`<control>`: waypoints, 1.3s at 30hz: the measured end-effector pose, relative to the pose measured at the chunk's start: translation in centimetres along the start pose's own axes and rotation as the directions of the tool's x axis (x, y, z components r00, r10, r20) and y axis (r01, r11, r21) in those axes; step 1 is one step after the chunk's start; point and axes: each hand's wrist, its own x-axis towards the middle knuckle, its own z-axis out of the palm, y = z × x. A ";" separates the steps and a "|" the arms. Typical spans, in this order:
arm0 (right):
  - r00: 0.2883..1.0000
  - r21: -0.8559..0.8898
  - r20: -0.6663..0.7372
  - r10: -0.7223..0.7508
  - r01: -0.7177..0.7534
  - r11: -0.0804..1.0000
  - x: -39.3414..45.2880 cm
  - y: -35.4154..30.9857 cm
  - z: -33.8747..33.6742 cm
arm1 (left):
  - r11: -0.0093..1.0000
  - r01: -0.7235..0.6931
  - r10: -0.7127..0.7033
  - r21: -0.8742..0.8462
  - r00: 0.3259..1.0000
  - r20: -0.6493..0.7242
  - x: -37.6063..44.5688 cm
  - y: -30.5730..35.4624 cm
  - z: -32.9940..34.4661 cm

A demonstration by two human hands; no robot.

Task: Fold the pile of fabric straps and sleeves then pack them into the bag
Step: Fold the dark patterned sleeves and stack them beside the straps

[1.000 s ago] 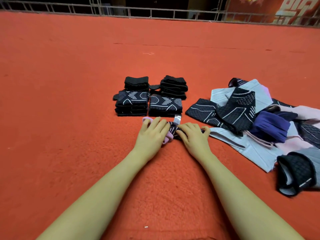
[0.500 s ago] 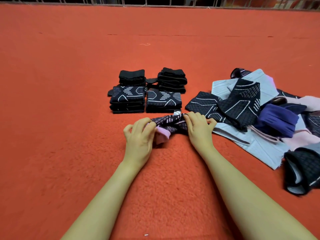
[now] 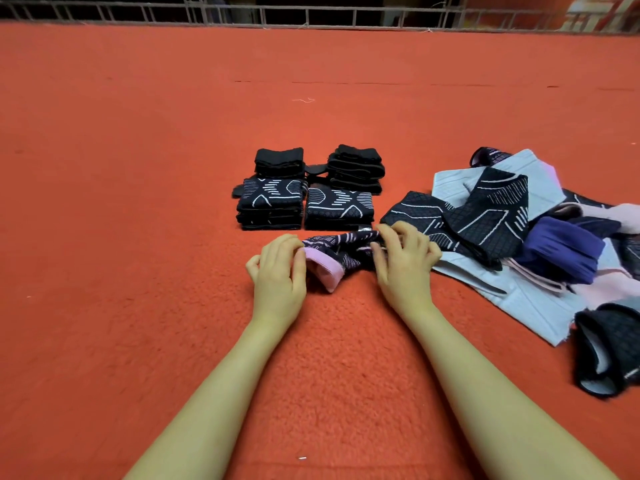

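A dark patterned sleeve with a pink lining lies between my hands on the red carpet. My left hand grips its pink left end with curled fingers. My right hand pinches its right end. Just beyond stand several neat stacks of folded pieces: two patterned stacks in front and two plain black stacks behind. To the right sprawls the unfolded pile of dark patterned, pale blue, purple and pink fabric. No bag is in view.
Red carpet spreads wide to the left and in front of me. A metal railing runs along the far edge. One dark sleeve with a grey lining lies apart at the right, near my right forearm.
My hands have drawn apart along the sleeve, the left one sliding left to the pink end. The sleeve now lies stretched out between them instead of bunched under both hands.
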 end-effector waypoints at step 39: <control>0.913 0.469 0.330 0.240 -0.379 0.798 1.4 -5.3 -7.6 | 0.976 0.213 -0.212 -0.038 0.977 0.018 4.2 4.3 -4.0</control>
